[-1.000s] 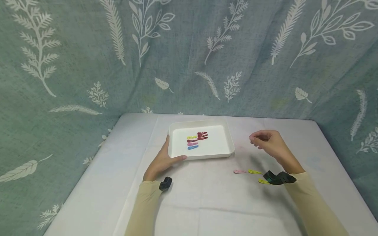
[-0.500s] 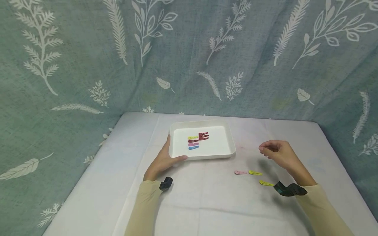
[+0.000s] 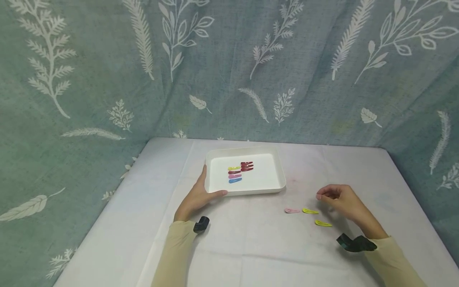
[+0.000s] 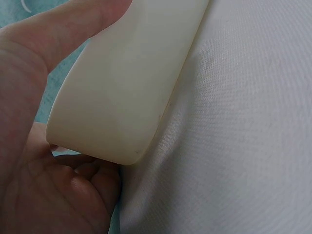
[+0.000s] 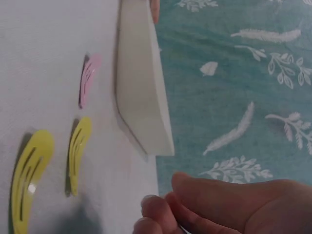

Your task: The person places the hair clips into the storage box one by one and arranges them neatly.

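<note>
My left hand (image 3: 195, 197) grips the near left corner of a shallow white tray (image 3: 281, 175), thumb along the front wall and fingers around the left side. In the left wrist view the thumb and curled fingers straddle the tray corner (image 4: 117, 107). Over the table right of the tray, my right hand (image 3: 338, 201) hovers with loosely bent fingers, and nothing shows between them. Just left of it lie a pink snap hair clip (image 3: 292, 210), a yellow hair clip (image 3: 310, 211) and a nearer yellow hair clip (image 3: 323, 223).
Inside the tray, a left column holds a yellow clip (image 3: 234, 168), a dark red clip (image 3: 234, 172), a pink clip (image 3: 234, 176) and a blue clip (image 3: 235, 180). Dark red clips (image 3: 247, 166) form a second column beside it. A patterned curtain (image 3: 229, 79) hangs behind the white-covered table (image 3: 251, 239).
My right hand has moved right and toward the near side, coming close to the loose clips and uncovering the nearer yellow one. My left hand and the tray stay put.
</note>
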A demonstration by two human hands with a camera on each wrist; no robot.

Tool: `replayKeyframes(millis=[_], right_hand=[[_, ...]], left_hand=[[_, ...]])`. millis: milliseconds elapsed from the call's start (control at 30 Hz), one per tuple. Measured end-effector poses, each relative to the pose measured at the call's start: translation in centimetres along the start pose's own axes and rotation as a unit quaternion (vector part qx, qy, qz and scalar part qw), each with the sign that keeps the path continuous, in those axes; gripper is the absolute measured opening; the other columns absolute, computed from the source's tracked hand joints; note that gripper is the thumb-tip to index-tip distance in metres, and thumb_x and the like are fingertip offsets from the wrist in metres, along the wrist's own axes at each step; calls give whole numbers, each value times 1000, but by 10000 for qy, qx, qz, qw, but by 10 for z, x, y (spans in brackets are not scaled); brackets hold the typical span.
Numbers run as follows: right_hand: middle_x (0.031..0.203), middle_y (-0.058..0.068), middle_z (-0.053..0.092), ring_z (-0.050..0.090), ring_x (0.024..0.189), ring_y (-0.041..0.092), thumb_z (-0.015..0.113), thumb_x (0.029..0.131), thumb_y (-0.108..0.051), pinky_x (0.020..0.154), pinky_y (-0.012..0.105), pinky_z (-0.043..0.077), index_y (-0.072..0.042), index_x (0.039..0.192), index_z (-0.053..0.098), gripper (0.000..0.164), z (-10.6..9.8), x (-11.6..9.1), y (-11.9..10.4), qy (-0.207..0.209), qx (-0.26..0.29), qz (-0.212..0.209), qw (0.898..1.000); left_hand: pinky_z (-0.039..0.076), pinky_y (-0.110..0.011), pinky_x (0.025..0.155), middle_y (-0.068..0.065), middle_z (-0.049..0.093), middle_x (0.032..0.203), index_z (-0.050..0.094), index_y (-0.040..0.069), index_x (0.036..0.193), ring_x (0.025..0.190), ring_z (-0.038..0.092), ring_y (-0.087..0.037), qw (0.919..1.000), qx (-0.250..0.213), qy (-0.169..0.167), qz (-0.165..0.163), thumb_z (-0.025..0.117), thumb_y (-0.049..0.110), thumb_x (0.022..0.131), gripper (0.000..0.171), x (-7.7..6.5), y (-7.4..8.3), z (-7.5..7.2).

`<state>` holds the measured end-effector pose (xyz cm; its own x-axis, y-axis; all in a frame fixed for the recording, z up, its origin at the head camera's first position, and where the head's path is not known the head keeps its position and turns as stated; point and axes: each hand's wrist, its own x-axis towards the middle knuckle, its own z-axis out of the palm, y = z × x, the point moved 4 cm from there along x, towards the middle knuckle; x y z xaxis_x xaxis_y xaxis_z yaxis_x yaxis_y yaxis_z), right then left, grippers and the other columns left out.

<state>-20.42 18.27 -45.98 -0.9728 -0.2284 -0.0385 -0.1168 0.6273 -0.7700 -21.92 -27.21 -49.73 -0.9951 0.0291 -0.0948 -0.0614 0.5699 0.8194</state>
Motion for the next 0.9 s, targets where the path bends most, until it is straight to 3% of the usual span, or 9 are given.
replayKeyframes(millis=[267, 600, 900], right_hand=[[90, 7, 73, 60, 77, 16, 74, 94, -14, 59, 25, 50, 1, 105, 73, 18, 6, 0, 10, -410, -346, 130, 9985], [83, 3, 67, 57, 73, 13, 83, 86, -15, 62, 23, 48, 0, 100, 74, 22, 9, -3, 16, -1055, -300, -157, 9938], [78, 3, 66, 57, 70, 15, 86, 80, -5, 58, 23, 48, 1, 96, 73, 21, 13, -1, 19, -1121, -339, -122, 9930]], left_hand=[[15, -60, 130, -3, 4, 177, -9, 23, 167, 163, 9, -30, 10000, 70, 5, -4, 88, 55, 76, 138, -1, 1, 1], [16, -60, 129, -3, 6, 177, -9, 23, 167, 163, 11, -29, 10000, 39, -42, 36, 87, 57, 76, 137, -1, 1, 1], [17, -61, 129, 0, 6, 177, -9, 26, 167, 163, 10, -28, 10000, 28, 22, -71, 89, 53, 76, 136, -1, 1, 2]])
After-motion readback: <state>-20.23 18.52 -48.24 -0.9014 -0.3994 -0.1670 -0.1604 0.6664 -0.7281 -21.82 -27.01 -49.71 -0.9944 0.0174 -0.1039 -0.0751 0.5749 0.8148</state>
